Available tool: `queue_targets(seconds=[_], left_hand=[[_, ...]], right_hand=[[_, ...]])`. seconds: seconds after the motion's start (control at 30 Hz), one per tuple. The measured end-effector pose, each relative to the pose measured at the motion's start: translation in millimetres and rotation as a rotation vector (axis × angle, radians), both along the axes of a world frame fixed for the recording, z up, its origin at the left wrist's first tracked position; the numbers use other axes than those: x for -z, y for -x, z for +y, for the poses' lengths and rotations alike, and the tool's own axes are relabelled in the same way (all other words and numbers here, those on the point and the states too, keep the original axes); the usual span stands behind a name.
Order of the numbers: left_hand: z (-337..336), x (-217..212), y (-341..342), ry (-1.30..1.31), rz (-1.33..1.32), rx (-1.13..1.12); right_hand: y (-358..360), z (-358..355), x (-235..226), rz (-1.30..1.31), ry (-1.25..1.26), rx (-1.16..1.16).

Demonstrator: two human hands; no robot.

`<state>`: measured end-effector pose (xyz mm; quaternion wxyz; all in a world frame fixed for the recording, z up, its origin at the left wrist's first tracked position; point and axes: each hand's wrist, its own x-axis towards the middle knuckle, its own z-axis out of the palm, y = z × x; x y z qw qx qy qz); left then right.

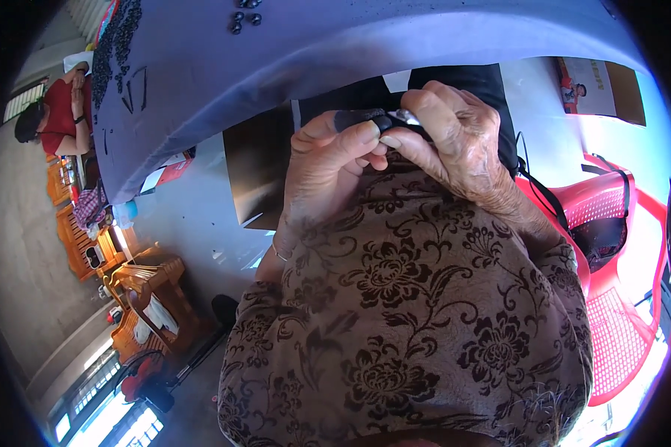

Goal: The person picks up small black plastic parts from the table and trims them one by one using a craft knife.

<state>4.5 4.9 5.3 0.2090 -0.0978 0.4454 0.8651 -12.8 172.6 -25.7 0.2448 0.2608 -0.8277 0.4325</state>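
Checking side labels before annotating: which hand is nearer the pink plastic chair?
Right. The right hand is up and left of the pink plastic chair in the picture; the left hand lies farther left.

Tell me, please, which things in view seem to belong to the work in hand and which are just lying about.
Likely the work:
- small dark piece at the left hand and right hand
- dark pieces on the blue cloth

Apparently just about:
- red plastic chair
- black bag
- wooden furniture
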Motion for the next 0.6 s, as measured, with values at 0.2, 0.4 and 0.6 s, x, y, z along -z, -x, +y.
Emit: queue_targets(seconds=[0.2, 0.4, 0.6], left_hand=[[-3.7, 1.9, 0.1, 0.029, 0.001, 0.044], [-1.3, -0.3, 0.7, 0.029, -0.028, 0.028], [-4.0, 3.4, 0.6, 0.043, -0.01, 0.025]], right_hand=[[-2.8, 4.1, 0.1, 0.03, -0.067, -0.059], [-1.7, 1.2, 0.9, 0.029, -0.04, -0.028], [-2.2, 2.2, -2.8, 0.036, -0.088, -0.017]])
